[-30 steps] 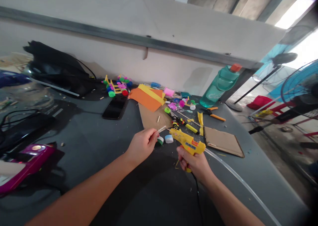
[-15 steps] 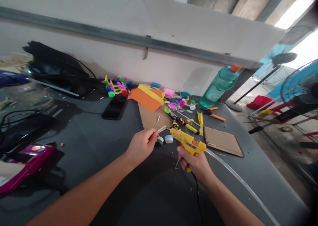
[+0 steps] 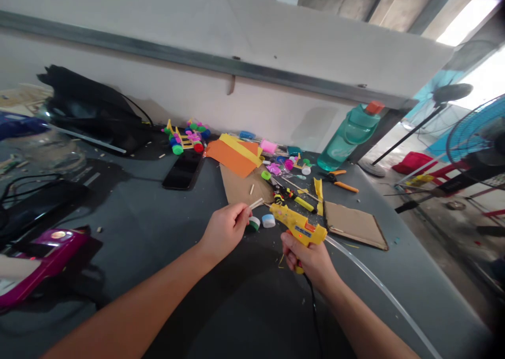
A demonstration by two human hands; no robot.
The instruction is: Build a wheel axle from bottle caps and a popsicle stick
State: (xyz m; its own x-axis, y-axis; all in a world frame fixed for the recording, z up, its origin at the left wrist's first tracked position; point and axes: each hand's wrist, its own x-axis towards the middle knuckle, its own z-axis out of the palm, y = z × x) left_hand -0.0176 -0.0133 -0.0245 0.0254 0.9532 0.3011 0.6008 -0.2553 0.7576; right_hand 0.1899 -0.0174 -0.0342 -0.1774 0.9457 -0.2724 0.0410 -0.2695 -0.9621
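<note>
While the right hand grips the yellow glue gun, its nozzle just beside the tip of a pale stick pinched in the left hand above the table, gluing looks under way; bond not visible. Green-and-white cap, light-blue cap apparently unattached.

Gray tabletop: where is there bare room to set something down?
Bare patches: between the phone, magenta device and left forearm; and between that forearm and the black cord. Crowded: beyond the glue gun, up to the orange paper and teal bottle.

Phone left of glue gun
</note>
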